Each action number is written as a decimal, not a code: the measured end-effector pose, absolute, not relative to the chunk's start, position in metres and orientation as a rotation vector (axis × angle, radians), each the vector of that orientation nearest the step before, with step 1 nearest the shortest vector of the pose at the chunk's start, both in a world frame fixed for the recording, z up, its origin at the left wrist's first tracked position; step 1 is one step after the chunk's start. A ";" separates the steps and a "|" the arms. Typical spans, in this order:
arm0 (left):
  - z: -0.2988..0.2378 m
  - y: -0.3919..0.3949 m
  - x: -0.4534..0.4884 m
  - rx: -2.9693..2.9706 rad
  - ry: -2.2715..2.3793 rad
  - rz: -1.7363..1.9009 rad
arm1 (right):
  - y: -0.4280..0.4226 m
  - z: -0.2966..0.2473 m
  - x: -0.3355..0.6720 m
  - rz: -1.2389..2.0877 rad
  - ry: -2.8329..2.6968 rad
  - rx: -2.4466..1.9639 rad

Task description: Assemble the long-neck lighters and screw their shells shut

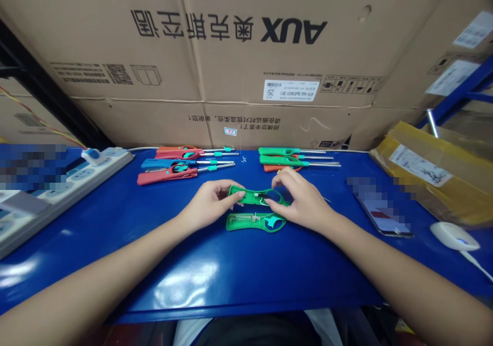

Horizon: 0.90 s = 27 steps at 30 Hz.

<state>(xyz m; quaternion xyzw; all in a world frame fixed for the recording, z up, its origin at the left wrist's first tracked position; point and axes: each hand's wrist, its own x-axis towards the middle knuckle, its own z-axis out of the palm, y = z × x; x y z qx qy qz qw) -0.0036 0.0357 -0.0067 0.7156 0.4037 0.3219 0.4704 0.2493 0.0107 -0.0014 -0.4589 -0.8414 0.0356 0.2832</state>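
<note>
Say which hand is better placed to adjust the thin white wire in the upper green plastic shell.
Probably the right hand: it's nearer the wire; the left hand grips the shell by one end.

Lighter halves point(241, 222) on a bench point(154, 248) suggest a workshop.

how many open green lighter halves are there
2. One half is in your left hand, your right hand at its other end; the other half lies on the table, nearer you.
</note>
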 end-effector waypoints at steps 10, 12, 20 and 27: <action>-0.011 0.035 -0.003 1.853 1.069 0.857 | 0.007 -0.001 0.252 -0.018 -2.402 -0.871; -0.013 0.038 -0.006 1.897 1.104 0.840 | 0.006 0.000 0.251 -0.001 -2.397 -0.907; -0.007 0.035 -0.012 2.521 1.164 0.854 | 0.015 0.001 0.262 0.165 -2.507 -1.031; 0.007 0.022 -0.010 2.726 0.802 0.573 | 0.007 0.019 0.270 0.262 -2.533 -0.957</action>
